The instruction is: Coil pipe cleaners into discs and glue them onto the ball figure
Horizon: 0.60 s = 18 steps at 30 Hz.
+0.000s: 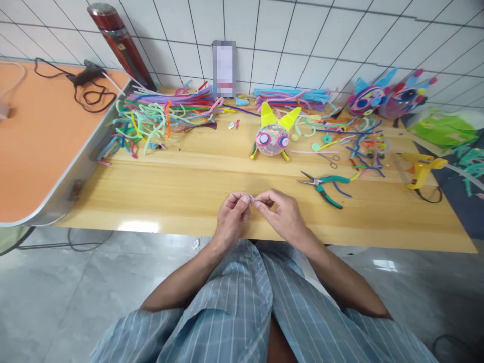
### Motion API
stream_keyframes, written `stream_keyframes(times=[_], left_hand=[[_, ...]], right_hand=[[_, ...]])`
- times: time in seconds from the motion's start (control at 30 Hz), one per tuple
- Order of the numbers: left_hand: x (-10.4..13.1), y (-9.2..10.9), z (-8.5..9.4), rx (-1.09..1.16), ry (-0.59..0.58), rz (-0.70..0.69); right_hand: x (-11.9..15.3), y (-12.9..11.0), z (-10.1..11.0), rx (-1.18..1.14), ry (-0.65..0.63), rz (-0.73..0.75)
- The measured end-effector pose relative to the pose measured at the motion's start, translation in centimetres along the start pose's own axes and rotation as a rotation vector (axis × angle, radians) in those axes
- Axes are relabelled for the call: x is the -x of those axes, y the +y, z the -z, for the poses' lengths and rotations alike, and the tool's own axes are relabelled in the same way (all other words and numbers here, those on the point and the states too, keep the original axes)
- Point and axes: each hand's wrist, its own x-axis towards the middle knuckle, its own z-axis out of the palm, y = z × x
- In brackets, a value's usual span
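Near the front edge of the wooden table (181,201), my left hand (232,214) and my right hand (282,212) meet with fingertips pinched on a short purple strip (251,198). Only a small piece of the strip shows between the fingertips. Beyond my hands stands a round clear ball figure (272,142) with yellow ears, pink and blue eyes and yellow feet. To the right of my right hand lie green-handled pliers (327,186) with their jaws apart. Small scissors (331,160) rest behind the pliers.
Coloured fuzzy stems (151,121) are heaped at the back left. More stems (368,146) lie at the right, near a yellow glue gun (423,169). A phone (224,70) and a red flask (121,45) stand by the wall. An orange tabletop (49,136) adjoins left.
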Motion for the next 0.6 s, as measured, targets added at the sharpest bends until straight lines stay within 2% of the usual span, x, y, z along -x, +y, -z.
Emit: stream_keyframes(times=[0.23,0.37,0.47,0.6], left_hand=[[-0.9,2.4,2.6,-0.412,-0.244,0.027],[-1.4,3.6,3.3,-0.523,-0.306,0.016],[-1.2,3.4,3.1,-0.467,-0.259,0.02],[-0.2,1.9,1.4,-0.21,-0.071,0.018]], right_hand=[[-0.1,0.1,1.4,0.09,-0.126,0.081],[-0.3,-0.1,1.9,0.122,-0.2,0.119],[-0.2,-0.1,1.5,0.092,-0.174,0.121],[0.1,-0.3,-0.1,0.019,-0.051,0.056]])
